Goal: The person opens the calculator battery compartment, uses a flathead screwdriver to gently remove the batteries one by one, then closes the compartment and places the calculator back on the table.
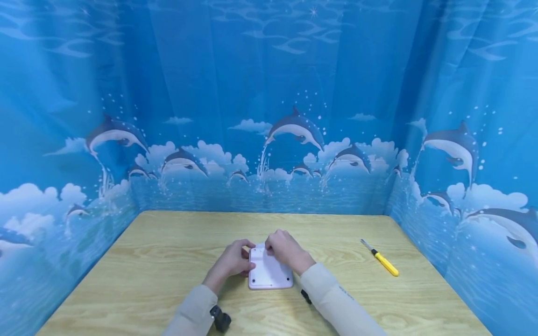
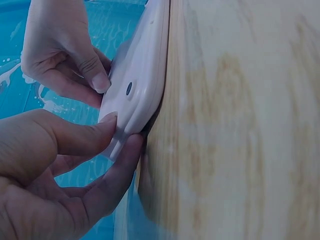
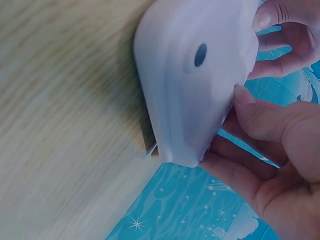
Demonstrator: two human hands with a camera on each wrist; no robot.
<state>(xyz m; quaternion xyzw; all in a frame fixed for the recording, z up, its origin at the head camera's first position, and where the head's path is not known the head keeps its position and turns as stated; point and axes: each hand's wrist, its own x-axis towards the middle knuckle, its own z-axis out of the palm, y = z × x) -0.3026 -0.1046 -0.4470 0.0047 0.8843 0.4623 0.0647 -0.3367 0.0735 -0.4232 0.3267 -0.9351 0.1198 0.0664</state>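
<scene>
A pale pink calculator [image 1: 271,273] lies back side up on the table, its rounded corners bearing small dark feet. My left hand [image 1: 232,260] grips its left edge. In the left wrist view, the thumb of the left hand [image 2: 65,165] rests on the back, with a finger under the rim. The right hand [image 1: 287,249] reaches over the far part of the calculator. In the right wrist view, the right hand [image 3: 280,140] has its thumb tip against the back near the far edge, fingers curled beyond it. The calculator's front is hidden.
A screwdriver [image 1: 385,262] with a yellow handle lies on the wooden table [image 1: 176,252], off to the right. Blue curtains [image 1: 235,93] printed with dolphins enclose the table at the back and both sides.
</scene>
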